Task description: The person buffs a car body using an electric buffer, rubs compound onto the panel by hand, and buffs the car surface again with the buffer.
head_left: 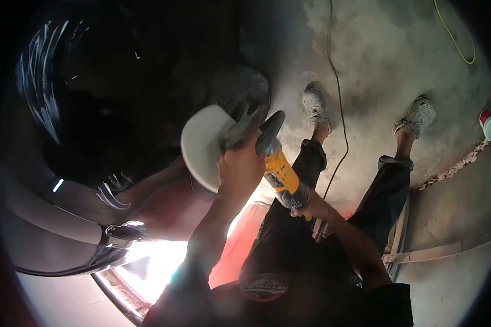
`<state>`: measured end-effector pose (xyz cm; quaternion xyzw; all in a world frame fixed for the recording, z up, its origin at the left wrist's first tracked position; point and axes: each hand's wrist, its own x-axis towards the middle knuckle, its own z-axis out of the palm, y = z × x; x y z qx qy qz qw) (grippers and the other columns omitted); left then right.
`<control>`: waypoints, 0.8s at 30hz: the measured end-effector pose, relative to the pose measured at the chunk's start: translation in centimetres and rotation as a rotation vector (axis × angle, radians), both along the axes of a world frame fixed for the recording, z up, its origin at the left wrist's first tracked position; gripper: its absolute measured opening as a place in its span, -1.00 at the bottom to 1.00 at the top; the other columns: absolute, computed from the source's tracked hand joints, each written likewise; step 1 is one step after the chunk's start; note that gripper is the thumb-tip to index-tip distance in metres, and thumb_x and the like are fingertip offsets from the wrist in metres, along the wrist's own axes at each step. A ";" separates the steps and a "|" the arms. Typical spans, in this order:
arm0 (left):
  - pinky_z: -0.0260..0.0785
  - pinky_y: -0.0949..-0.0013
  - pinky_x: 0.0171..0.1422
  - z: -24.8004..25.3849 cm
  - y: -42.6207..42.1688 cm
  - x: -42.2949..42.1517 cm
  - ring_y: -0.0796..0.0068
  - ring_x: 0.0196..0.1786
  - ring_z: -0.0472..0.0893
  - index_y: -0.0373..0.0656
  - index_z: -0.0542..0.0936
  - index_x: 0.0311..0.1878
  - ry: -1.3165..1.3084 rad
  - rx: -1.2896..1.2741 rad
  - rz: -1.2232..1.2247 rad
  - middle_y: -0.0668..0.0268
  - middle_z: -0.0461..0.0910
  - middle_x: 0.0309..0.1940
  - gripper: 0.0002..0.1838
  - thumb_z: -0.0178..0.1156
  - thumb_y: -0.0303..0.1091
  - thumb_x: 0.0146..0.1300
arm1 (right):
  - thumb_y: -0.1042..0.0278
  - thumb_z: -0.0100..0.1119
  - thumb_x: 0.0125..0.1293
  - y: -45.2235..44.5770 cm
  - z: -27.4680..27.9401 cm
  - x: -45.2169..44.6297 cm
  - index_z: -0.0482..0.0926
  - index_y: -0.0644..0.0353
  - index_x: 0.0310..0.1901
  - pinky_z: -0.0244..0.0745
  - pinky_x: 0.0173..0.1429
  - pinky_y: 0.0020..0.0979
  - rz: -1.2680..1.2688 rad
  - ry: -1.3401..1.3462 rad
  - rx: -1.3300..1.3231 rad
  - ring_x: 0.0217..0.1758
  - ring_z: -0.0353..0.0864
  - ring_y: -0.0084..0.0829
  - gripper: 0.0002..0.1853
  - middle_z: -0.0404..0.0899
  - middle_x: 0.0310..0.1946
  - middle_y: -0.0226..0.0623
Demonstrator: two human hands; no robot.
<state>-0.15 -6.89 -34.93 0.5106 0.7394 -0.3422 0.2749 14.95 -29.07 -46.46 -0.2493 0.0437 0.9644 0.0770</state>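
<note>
Yellow-and-black power tool, carried in both hands in front of the torso; its long axis slants from the right hand forward and leftward to the head, where a white round pad is mounted; the pad lies just left of the left hand, the nearer of the two. The left hand is closed around the front of the tool, beside the pad; the right hand is wrapped about its rear end, well apart from the pad. The pad stands on the side of a glossy dark panel, which bears pale streaks at far left; whether pad and panel touch cannot be told from this angle. Writing: marks on the yellow casing, none legible; on the dark shirt, an oval print with letters resembling "REYNAL"; on a red-and-white container at far right, no readable label.
</note>
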 end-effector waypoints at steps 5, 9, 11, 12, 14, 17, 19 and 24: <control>0.57 -0.08 -0.01 -1.3 -0.7 -1.0 -0.13 -0.17 0.71 -0.06 0.55 0.22 -0.028 -0.043 -0.042 -0.05 0.70 -0.29 -0.48 0.35 -0.38 0.14 | 0.69 0.49 -0.07 -2.0 -0.4 -0.8 0.40 0.19 0.26 0.62 -0.08 -0.41 0.025 0.015 0.019 -0.17 0.60 -0.58 -0.22 0.60 -0.12 -0.42; 0.56 -0.07 0.01 -5.2 0.6 -1.4 -0.14 -0.18 0.71 -0.16 0.62 0.13 -0.037 -0.048 -0.114 -0.10 0.70 -0.27 -0.56 0.35 -0.37 0.13 | 0.67 0.47 -0.05 -2.1 -2.9 -1.6 0.43 0.19 0.20 0.62 -0.14 -0.41 -0.026 -0.020 -0.038 -0.25 0.62 -0.58 -0.30 0.61 -0.22 -0.41; 0.56 -0.08 0.05 -7.7 1.2 -2.0 -0.17 -0.13 0.70 -0.19 0.63 0.04 -0.088 -0.016 -0.133 -0.11 0.70 -0.23 -0.64 0.32 -0.39 0.15 | 0.67 0.47 -0.05 -1.4 -4.8 -2.0 0.46 0.21 0.13 0.63 -0.17 -0.39 -0.036 -0.006 -0.098 -0.30 0.65 -0.54 -0.36 0.63 -0.29 -0.38; 0.56 -0.11 0.03 -9.1 1.6 -2.3 -0.18 -0.13 0.70 -0.18 0.63 -0.02 -0.098 -0.003 -0.151 -0.09 0.70 -0.24 -0.71 0.29 -0.39 0.17 | 0.67 0.47 -0.05 -1.3 -5.9 -2.3 0.46 0.21 0.09 0.64 -0.18 -0.38 -0.051 -0.005 -0.095 -0.33 0.67 -0.52 -0.39 0.64 -0.33 -0.37; 0.57 -0.13 0.02 -11.8 2.5 -2.7 -0.19 -0.12 0.70 -0.17 0.65 -0.10 -0.100 0.025 -0.192 -0.07 0.70 -0.25 -0.80 0.25 -0.39 0.20 | 0.65 0.45 -0.03 -1.4 -8.0 -3.0 0.50 0.25 -0.05 0.65 -0.22 -0.34 -0.108 0.002 -0.162 -0.39 0.72 -0.39 -0.53 0.67 -0.45 -0.29; 0.57 -0.11 0.04 -14.7 4.7 -2.9 -0.18 -0.11 0.70 -0.17 0.68 -0.13 -0.081 0.048 -0.222 -0.07 0.71 -0.23 -0.82 0.23 -0.38 0.21 | 0.67 0.41 -0.03 0.7 -10.2 -3.9 0.53 0.26 -0.09 0.64 -0.25 -0.32 -0.068 -0.033 -0.103 -0.40 0.72 -0.37 -0.59 0.69 -0.43 -0.22; 0.57 -0.09 0.05 -16.0 6.2 -2.7 -0.16 -0.09 0.70 -0.17 0.68 -0.12 -0.075 0.038 -0.196 -0.06 0.71 -0.22 -0.81 0.22 -0.38 0.23 | 0.69 0.39 -0.03 1.7 -11.4 -4.2 0.55 0.26 -0.11 0.63 -0.27 -0.31 -0.080 -0.050 -0.109 -0.40 0.72 -0.36 -0.61 0.70 -0.42 -0.20; 0.56 -0.08 0.02 -14.5 5.0 -2.4 -0.14 -0.12 0.71 -0.15 0.67 -0.16 -0.109 0.062 -0.184 -0.04 0.71 -0.24 -0.83 0.29 -0.33 0.20 | 0.71 0.44 -0.04 1.0 -10.7 -2.6 0.55 0.25 -0.08 0.67 -0.20 -0.31 -0.139 -0.038 -0.164 -0.42 0.72 -0.35 -0.56 0.69 -0.45 -0.22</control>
